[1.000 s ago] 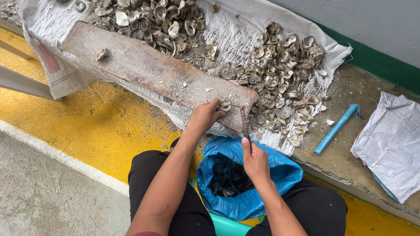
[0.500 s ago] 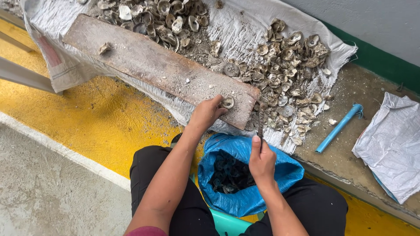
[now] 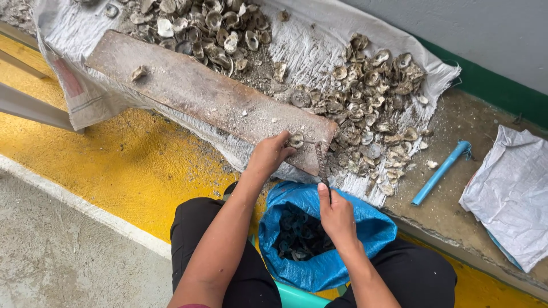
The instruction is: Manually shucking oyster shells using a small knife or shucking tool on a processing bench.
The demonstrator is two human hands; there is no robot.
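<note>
Left hand (image 3: 268, 157) pinning oyster shell (image 3: 296, 139) on near end of wooden plank (image 3: 194, 94), fingers closed round its edges. Right hand (image 3: 337, 214) gripping thin metal tool (image 3: 322, 162), tip hovering beside shell. Shell looking hard, rough, brittle-edged, probably slippery; safest holding by thick rim.

Plank (image 3: 200, 97): rough weathered wood, gritty. Shells (image 3: 371, 108): chalky, matt, rough. Sack (image 3: 319, 51) beneath: white woven plastic. Bag (image 3: 365, 234): glossy blue plastic. Pipe (image 3: 440, 172): smooth blue plastic.
</note>
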